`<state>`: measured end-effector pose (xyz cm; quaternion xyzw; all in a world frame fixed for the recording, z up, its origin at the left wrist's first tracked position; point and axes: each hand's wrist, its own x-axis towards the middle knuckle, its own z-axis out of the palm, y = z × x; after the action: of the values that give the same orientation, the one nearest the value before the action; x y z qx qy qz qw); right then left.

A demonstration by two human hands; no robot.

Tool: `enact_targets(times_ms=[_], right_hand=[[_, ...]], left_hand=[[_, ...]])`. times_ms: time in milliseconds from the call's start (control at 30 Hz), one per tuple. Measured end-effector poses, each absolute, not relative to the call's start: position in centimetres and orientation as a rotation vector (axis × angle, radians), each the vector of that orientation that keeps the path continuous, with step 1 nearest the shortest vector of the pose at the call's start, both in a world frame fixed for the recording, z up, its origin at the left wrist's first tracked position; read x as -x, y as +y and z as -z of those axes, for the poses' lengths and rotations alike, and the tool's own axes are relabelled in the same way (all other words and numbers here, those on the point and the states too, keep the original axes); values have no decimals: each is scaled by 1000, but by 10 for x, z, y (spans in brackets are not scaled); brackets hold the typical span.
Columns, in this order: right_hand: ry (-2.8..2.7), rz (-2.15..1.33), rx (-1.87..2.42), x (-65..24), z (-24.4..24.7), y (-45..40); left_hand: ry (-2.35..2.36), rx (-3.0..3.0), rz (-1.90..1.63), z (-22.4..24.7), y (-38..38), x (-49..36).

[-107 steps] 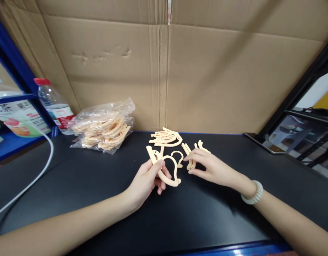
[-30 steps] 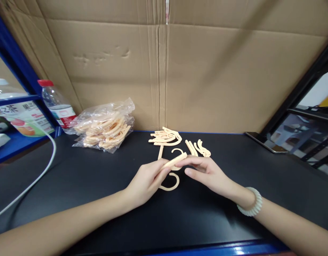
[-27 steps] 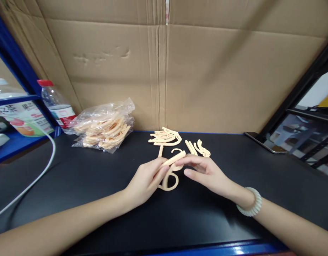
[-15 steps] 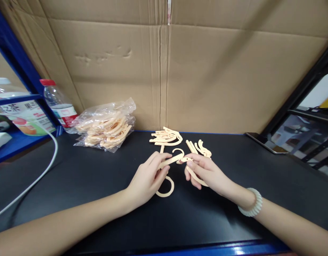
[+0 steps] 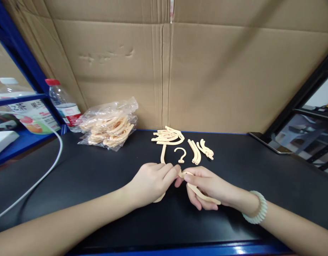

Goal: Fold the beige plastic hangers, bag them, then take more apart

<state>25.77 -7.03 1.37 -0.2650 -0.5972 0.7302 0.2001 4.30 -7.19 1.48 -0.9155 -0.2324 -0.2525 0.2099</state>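
My left hand is closed, its fingertips meeting at the inner end of the beige pieces. Below its palm juts the end of a beige hanger piece, mostly hidden by the hand. My right hand grips a curved beige hanger arm between thumb and fingers; its holed end touches my left fingertips. Just beyond the hands, a loose hanger hook lies flat on the black table. A long beige strip runs out from behind my left hand.
Behind lie a pile of hanger pieces, a pair of curved arms and small curved pieces. A clear bag of parts, a red-capped bottle and a white cable are left. A phone-like slab is far right.
Both hands have drawn nearer to me, uncovering the hook and the pair of curved arms. My left hand has curled over its piece, and the ring-shaped piece below it no longer shows.
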Motion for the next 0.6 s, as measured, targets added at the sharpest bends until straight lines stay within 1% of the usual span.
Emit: enact_targets(times_ms=[100,367,600], right_hand=[[-1671,-2013,789,-256,-13,-71],[-1790,-1791,938,-254,-12,-73],[-1963,-1456,1046,-253,-12,-81]], left_hand=[[-625,2539,619,-17,-73,-43],[-629,2526,452,-18,-74,-43],[-693,2600,437,-18,-74,-42]])
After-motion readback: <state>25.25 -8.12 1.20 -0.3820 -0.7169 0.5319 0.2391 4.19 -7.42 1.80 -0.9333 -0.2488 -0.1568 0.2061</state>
